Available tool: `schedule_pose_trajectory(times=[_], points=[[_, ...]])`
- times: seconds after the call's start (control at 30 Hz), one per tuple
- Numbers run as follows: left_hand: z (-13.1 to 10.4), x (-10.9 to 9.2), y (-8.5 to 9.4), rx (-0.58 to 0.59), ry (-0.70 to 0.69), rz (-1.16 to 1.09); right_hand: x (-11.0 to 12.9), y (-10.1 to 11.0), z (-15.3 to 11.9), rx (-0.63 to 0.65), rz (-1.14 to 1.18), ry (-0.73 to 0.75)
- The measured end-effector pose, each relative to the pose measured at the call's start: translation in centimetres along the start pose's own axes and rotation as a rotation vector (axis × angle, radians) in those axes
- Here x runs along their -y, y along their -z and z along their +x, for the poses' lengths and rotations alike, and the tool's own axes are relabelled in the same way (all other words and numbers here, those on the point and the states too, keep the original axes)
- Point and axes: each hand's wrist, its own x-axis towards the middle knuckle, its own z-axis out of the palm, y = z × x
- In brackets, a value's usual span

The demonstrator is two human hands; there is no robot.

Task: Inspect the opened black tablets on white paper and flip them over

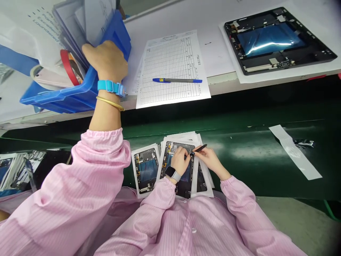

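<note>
My left hand (180, 160), with a watch on its wrist, rests over an opened black tablet (183, 188). Its fingers are curled together, and what they pinch is too small to make out. In my right hand (210, 158) is a dark, slim tool (200, 148), its tip pointing down-left at the tablet's upper right corner, beside the left fingertips. Under the tablet lie white sheets (198, 138) and part of another dark tablet (201, 181). To the left, a second opened tablet (147, 169) shows a blue-filmed middle.
A co-worker's hand (108, 60) with a blue wristband reaches to a blue bin (71, 97) at upper left. On the shelf lie a printed form (170, 60), a pen (177, 80) and a large opened device (269, 39). A white strip (295, 153) lies right on the green surface.
</note>
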Motion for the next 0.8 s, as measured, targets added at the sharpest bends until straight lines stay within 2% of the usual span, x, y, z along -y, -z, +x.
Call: schedule_pose_trajectory(times=[0.27,0.5,0.8], points=[[0.0,0.1,-0.1,0.023,0.017,0.038,0.4,0.0,0.6,-0.038,-0.012,0.019],[0.0,0.0,-0.9,0.010,0.039,0.066,0.9,0.3,1.3,-0.004,-0.109,0.039],[0.1,0.2,-0.4,0.047,-0.003,0.063,1.7,0.2,1.4,0.023,-0.190,0.058]])
